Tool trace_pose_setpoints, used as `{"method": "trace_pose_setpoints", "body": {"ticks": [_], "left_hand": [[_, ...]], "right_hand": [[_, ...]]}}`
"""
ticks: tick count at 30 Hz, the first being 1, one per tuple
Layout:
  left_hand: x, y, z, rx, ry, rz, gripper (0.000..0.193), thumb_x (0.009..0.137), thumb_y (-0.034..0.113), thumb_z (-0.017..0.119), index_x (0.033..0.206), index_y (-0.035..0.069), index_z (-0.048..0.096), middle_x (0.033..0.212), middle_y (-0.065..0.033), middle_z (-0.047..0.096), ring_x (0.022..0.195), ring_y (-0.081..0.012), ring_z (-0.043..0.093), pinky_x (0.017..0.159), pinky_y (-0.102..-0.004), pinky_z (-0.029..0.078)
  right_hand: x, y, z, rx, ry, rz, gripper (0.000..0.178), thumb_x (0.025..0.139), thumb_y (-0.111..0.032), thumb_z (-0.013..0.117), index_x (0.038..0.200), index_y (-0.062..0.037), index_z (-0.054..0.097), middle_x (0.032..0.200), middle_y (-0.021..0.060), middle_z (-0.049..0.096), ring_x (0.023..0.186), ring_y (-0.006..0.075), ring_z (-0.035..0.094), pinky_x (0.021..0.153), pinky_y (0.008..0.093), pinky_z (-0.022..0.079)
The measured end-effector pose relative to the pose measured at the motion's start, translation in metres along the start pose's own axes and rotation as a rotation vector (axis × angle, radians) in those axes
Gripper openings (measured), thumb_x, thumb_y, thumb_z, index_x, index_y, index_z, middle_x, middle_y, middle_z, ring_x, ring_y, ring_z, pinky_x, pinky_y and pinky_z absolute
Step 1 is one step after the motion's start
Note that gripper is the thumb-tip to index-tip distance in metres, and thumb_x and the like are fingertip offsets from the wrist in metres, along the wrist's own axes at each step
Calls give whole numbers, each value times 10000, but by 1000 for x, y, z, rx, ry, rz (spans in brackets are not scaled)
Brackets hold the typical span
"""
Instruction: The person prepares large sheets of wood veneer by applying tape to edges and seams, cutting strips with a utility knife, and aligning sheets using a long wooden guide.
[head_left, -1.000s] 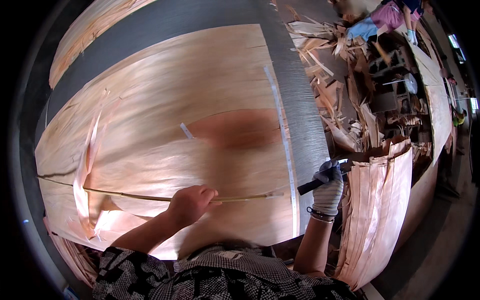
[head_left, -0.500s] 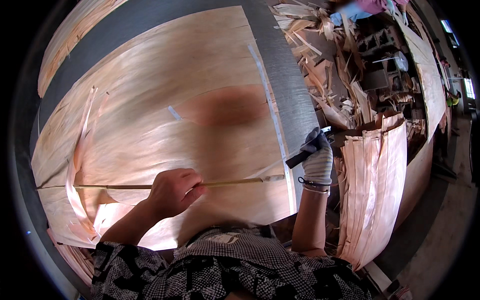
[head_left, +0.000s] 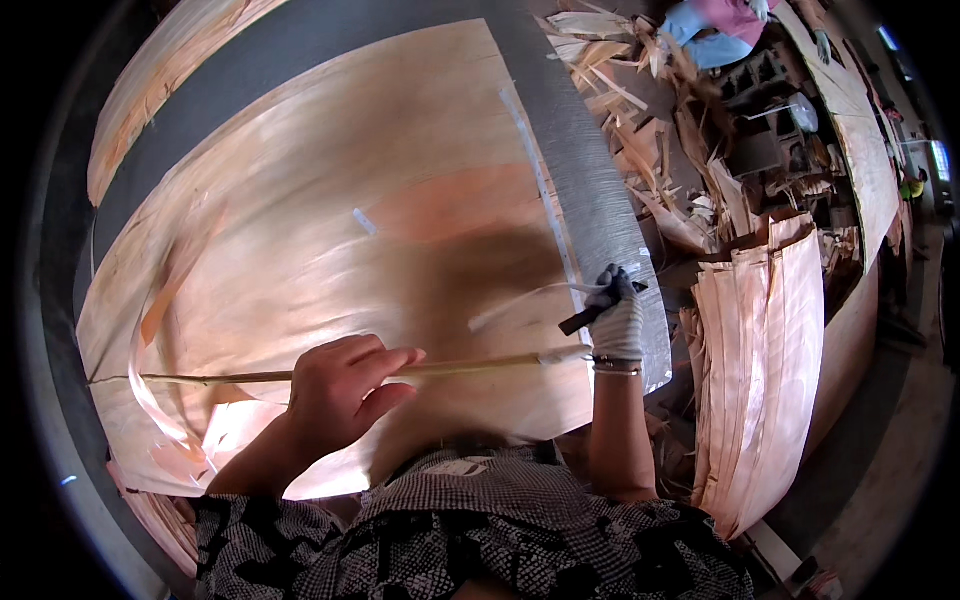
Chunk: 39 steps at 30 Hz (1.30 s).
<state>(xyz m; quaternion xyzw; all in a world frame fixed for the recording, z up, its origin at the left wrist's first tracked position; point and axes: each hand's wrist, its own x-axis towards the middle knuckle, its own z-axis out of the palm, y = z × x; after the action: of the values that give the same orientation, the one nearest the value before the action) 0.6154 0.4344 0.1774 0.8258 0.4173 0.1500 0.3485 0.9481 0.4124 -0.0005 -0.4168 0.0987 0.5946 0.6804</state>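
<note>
A large thin sheet of wood veneer [head_left: 320, 240] lies before me, with a long narrow gap [head_left: 240, 378] running across its near part. My bare left hand [head_left: 345, 390] is over this gap, thumb and forefinger apart, holding nothing. My right hand [head_left: 618, 325], in a striped glove with dark fingertips, grips a flat black tool [head_left: 577, 323] whose exact kind I cannot make out. A pale strip of tape [head_left: 510, 302] trails leftward from these fingers above the veneer. Another piece of tape [head_left: 565, 353] sits at the right end of the gap, beside my right wrist.
White tape [head_left: 540, 175] lines the veneer's right edge, and a short piece [head_left: 365, 221] sticks mid-sheet. A curled veneer strip [head_left: 150, 340] rises at left. Right of the dark table edge [head_left: 590, 180] stand a veneer bundle [head_left: 765, 370] and scraps [head_left: 640, 150]. Another person [head_left: 715, 30] is at far right.
My right hand has moved slightly left and the tape strip now extends leftward from it. My left hand's thumb and forefinger have spread apart. The other person shows more fully.
</note>
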Motion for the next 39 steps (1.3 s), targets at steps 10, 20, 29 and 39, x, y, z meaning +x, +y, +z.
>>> {"method": "trace_pose_setpoints", "body": {"ticks": [10,20,29,39], "left_hand": [[19,-79,63,-151,-41,-210,182,855,155,525,808,3,615,672,-152,554,607,-295,547,555,-365,429],[77,-117,81,134,32,139,220,810,147,580,998,37,607,1047,-94,570,955,-252,538,817,-356,441],[250,-102,191,456,96,306,694,835,495,441,1322,16,318,1399,-167,256,1320,-270,186,1084,-403,105],[290,-202,95,-420,413,71,379,863,86,501,1233,35,435,1300,-128,411,1195,-256,407,976,-332,361]], "right_hand": [[-70,-126,48,-424,1,-940,191,817,-139,581,1001,-94,550,811,27,608,633,86,554,497,171,418],[-53,-139,69,-993,-30,-740,176,807,-165,607,950,-64,589,733,29,626,462,40,478,384,154,326],[0,-121,166,-1035,-210,-641,125,823,-137,600,929,-69,604,716,5,618,496,28,488,427,148,334],[94,-62,258,-1120,-413,-379,124,829,-122,565,919,-43,596,722,23,626,489,45,483,440,175,355]]}}
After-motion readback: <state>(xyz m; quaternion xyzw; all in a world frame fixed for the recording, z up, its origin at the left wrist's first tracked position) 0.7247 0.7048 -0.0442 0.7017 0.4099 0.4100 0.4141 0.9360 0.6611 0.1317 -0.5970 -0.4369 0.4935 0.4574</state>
